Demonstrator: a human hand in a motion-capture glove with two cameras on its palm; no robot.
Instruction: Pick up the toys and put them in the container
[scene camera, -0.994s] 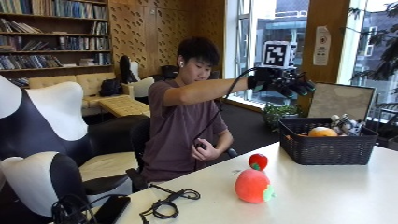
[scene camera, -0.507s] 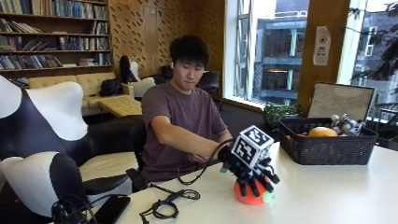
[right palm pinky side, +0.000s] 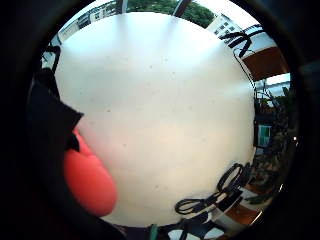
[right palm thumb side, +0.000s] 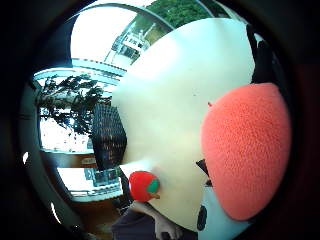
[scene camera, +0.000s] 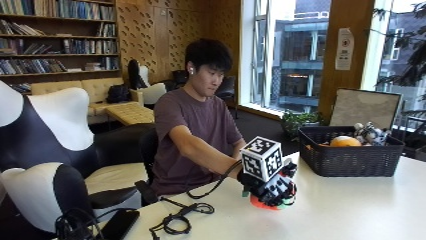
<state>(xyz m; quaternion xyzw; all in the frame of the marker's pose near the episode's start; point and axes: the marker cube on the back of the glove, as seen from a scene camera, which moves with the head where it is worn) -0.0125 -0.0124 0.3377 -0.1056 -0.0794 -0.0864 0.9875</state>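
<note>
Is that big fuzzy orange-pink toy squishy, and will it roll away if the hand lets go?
The fuzzy orange-pink toy looks like soft plush, so probably squishy and light. Its rounded shape could roll on the smooth white table. The black-gloved right hand covers it from above, and fuzzy fabric likely won't slip.

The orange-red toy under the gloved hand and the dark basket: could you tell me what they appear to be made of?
The orange-red toy looks like soft plush: its surface is matte with a fine fuzzy nap. The basket looks like woven wicker or plastic weave, dark and matte, with a ribbed lattice wall; which one is unclear.
</note>
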